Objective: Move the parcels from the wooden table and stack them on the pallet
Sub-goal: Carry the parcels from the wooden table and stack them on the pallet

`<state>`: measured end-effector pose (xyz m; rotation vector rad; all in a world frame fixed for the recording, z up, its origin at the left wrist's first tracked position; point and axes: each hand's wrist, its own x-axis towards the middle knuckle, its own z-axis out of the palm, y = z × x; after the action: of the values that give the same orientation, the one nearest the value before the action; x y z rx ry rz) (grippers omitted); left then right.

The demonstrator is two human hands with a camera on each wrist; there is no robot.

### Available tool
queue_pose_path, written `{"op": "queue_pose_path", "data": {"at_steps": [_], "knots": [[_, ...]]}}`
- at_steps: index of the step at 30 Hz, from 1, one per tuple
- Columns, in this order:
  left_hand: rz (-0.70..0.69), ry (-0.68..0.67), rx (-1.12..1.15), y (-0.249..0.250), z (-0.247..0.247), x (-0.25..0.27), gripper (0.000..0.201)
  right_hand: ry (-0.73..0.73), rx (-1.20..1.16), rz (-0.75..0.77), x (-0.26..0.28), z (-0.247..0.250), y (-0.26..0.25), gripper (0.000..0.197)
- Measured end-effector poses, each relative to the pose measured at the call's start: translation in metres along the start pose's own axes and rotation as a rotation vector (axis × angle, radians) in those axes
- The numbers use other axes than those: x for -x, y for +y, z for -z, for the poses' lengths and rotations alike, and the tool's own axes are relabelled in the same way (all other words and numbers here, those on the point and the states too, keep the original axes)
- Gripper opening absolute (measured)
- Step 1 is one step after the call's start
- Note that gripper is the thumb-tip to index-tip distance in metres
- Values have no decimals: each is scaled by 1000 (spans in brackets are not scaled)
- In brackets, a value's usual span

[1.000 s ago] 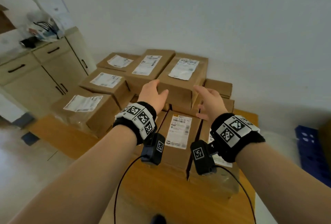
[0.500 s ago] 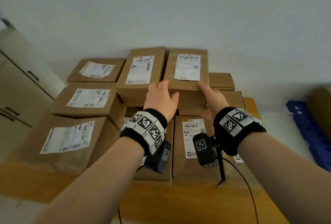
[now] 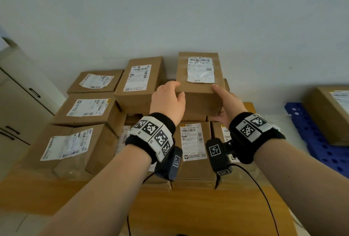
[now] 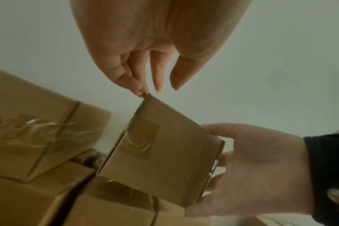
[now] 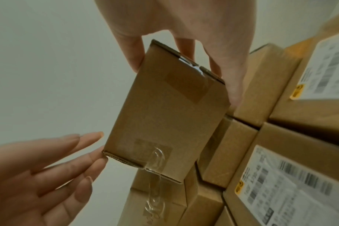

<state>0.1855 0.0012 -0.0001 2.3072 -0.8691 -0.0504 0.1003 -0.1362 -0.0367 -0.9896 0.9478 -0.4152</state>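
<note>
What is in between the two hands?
A cardboard parcel with a white label. The left hand touches one end, the right hand grips the other. The head view shows it plainly.

Parcels (image 3: 137,101) are showing plain brown cardboard with white labels (image 3: 201,69) carrying black barcodes, wristbands (image 3: 151,133) are showing black with black-and-white square markers, pallet (image 3: 309,137) is reading blue, table (image 3: 188,207) orange-brown, cabinet (image 3: 18,103) beige.
</note>
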Motion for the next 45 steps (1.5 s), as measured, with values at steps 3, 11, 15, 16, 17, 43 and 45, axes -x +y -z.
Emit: {"op": "queue_pose_path", "data": {"at_steps": [3, 11, 15, 16, 17, 43, 45], "knots": [[-28, 41, 14, 36, -13, 14, 37, -18, -46, 16, 8, 37, -12, 58], [46, 125, 121, 142, -84, 70, 39, -94, -11, 92, 34, 174, -41, 34], [135, 98, 173, 189, -120, 97, 49, -95, 21, 99, 46, 243, -46, 33], [153, 57, 177, 200, -127, 104, 52, -95, 22, 98, 50, 258, -46, 41], [166, 9, 184, 210, -135, 111, 52, -96, 22, 99, 55, 272, -47, 47], [70, -430, 362, 346, -284, 260, 40, 265, 155, 140, 154, 520, -1, 26], [77, -445, 341, 360, -301, 257, 40, 270, 224, 188, 143, 539, -5, 34]]}}
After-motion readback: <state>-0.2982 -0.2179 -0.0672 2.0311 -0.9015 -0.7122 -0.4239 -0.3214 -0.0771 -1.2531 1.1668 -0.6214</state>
